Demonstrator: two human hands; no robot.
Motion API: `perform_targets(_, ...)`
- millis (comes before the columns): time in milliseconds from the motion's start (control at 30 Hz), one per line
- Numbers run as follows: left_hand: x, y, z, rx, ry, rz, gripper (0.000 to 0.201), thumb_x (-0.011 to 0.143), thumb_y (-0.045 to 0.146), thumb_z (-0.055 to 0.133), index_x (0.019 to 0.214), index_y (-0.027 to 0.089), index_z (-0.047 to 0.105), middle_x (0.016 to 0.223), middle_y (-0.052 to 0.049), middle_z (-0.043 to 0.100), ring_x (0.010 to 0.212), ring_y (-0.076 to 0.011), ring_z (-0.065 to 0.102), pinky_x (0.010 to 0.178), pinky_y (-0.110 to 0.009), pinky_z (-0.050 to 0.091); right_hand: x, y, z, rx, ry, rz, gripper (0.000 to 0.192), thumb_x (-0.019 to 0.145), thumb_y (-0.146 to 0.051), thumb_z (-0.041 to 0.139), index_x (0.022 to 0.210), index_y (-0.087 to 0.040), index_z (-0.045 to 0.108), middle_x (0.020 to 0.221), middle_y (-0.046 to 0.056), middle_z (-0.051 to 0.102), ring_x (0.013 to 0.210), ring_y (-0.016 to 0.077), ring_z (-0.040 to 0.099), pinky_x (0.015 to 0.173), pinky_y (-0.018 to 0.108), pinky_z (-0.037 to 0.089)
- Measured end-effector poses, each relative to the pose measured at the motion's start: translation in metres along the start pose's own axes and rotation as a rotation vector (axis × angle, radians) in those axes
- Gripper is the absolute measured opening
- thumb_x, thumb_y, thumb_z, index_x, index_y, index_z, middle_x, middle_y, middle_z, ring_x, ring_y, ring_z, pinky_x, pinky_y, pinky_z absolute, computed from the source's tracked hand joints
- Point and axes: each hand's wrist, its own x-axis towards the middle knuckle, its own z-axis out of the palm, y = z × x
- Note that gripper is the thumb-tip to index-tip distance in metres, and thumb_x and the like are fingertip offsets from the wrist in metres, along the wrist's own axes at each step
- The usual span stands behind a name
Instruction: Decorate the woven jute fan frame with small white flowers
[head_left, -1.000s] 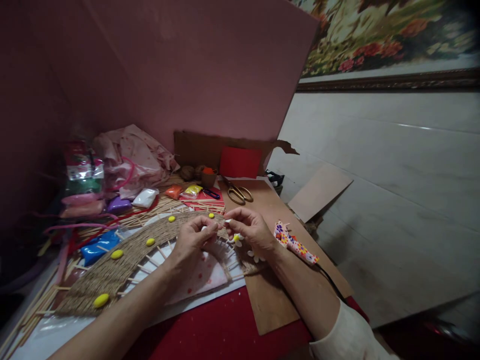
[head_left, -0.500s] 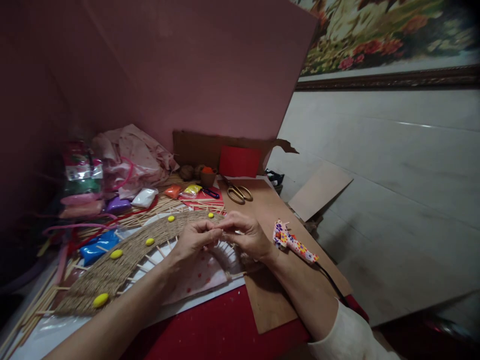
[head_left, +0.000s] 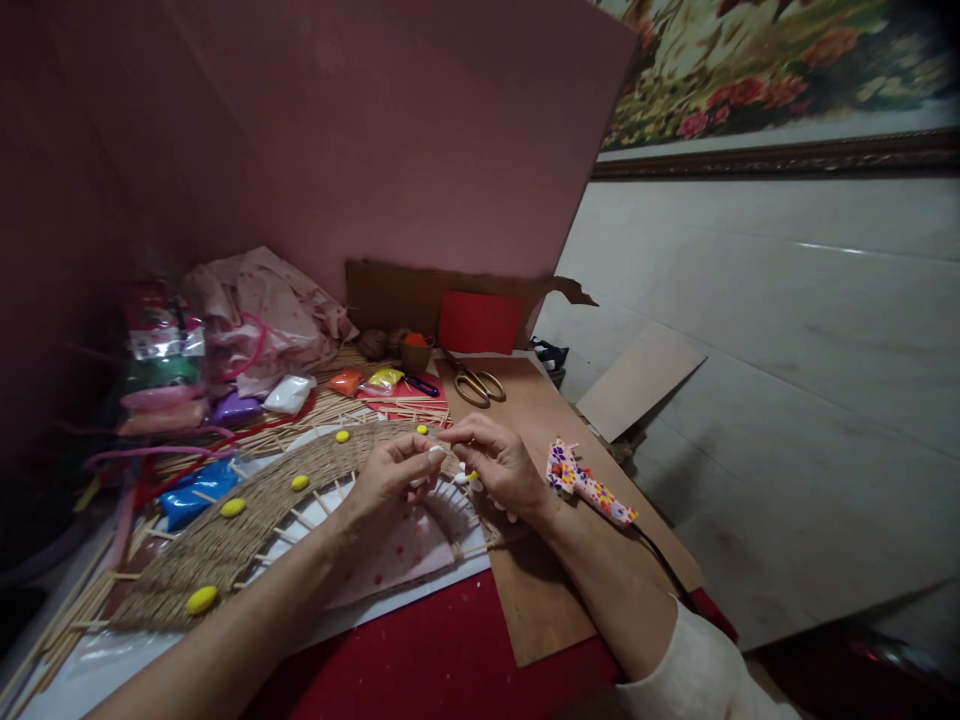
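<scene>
My left hand [head_left: 395,478] pinches a small white piece [head_left: 436,450], perhaps clay, between thumb and fingertips. Just right of it is my right hand [head_left: 499,465], its index finger and thumb slightly apart, with nothing visible between them. Both hands are above a curved woven twine band [head_left: 262,510] threaded on thin sticks and dotted with yellow ovals [head_left: 232,508]. Inside the curve lies pale dotted fabric [head_left: 401,550]. Small white pieces with a yellow centre [head_left: 472,477] show beside my right hand, partly hidden by it.
A floral-patterned glue gun [head_left: 589,485] with a black cord lies on the brown board [head_left: 540,600]. Gold-handled scissors [head_left: 480,387] rest farther back. At left are clay packets, including a blue one [head_left: 196,493], loose sticks [head_left: 67,620] and crumpled pink fabric [head_left: 274,310].
My hands have parted slightly, the right one rising and opening a little. The white piece in my left fingertips and the white pieces under my right hand now show.
</scene>
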Motion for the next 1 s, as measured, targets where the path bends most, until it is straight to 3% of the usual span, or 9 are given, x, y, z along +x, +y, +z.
perform_targets(100,0.0007,-0.0007,0.0006,-0.004,-0.010,0.032,0.032,0.071,0.042,0.069,0.059,0.015,0.057,0.052,0.001,0.050,0.043,-0.0066,0.038,0.038,-0.019,0.022,-0.0011,0.0000,0.0025,0.015,-0.013,-0.009,0.018,0.087,-0.020,0.055,0.096,-0.024,0.070,0.083,0.003,0.058,0.079,0.0137,0.056,0.069,0.028,0.048)
perform_targets(233,0.0027,-0.0024,-0.0009,0.013,-0.009,0.062,0.035,0.073,0.047,0.066,0.064,0.014,0.062,0.053,0.000,0.051,0.044,-0.0066,0.038,0.038,-0.019,0.024,-0.0028,0.0006,0.0034,-0.035,-0.015,-0.088,0.022,0.086,-0.018,0.056,0.102,-0.026,0.070,0.085,0.003,0.056,0.080,0.0138,0.055,0.070,0.028,0.047)
perform_targets(333,0.0027,-0.0022,-0.0017,0.003,0.002,0.044,0.031,0.069,0.043,0.072,0.065,0.013,0.063,0.051,0.001,0.051,0.042,-0.0057,0.038,0.038,-0.018,0.023,-0.0027,0.0004,0.0014,-0.116,0.003,-0.134,0.028,0.086,-0.015,0.054,0.108,-0.026,0.068,0.086,0.004,0.056,0.081,0.0140,0.055,0.071,0.028,0.047)
perform_targets(467,0.0007,-0.0006,-0.0013,-0.052,0.036,0.039,0.027,0.061,0.035,0.079,0.064,0.014,0.060,0.048,0.004,0.050,0.042,-0.0051,0.037,0.040,-0.017,0.023,-0.0020,-0.0014,0.0002,-0.118,0.089,-0.081,0.024,0.085,-0.015,0.056,0.102,-0.024,0.071,0.076,0.002,0.058,0.071,0.0125,0.055,0.065,0.026,0.045)
perform_targets(667,0.0020,-0.0024,-0.0019,-0.018,-0.014,0.023,0.042,0.076,0.052,0.059,0.066,0.012,0.065,0.052,-0.002,0.054,0.044,-0.0076,0.039,0.041,-0.020,0.026,-0.0030,-0.0054,0.0058,-0.121,0.081,-0.091,0.021,0.086,-0.020,0.057,0.102,-0.023,0.070,0.078,0.003,0.059,0.073,0.0132,0.056,0.064,0.026,0.045)
perform_targets(833,0.0020,-0.0049,-0.0032,0.033,-0.038,0.037,0.030,0.065,0.039,0.075,0.065,0.014,0.058,0.053,0.003,0.051,0.045,-0.0059,0.038,0.042,-0.019,0.024,-0.0031,-0.0041,0.0068,-0.141,0.107,-0.081,0.020,0.086,-0.019,0.057,0.100,-0.024,0.071,0.081,0.003,0.058,0.075,0.0131,0.056,0.066,0.026,0.045)
perform_targets(1000,0.0001,-0.0043,-0.0014,0.035,-0.041,0.033,0.041,0.078,0.051,0.057,0.063,0.013,0.059,0.053,0.000,0.052,0.046,-0.0073,0.039,0.043,-0.020,0.026,-0.0036,-0.0042,0.0065,-0.139,0.072,-0.079,0.020,0.086,-0.019,0.057,0.099,-0.024,0.071,0.082,0.003,0.058,0.075,0.0129,0.055,0.064,0.026,0.045)
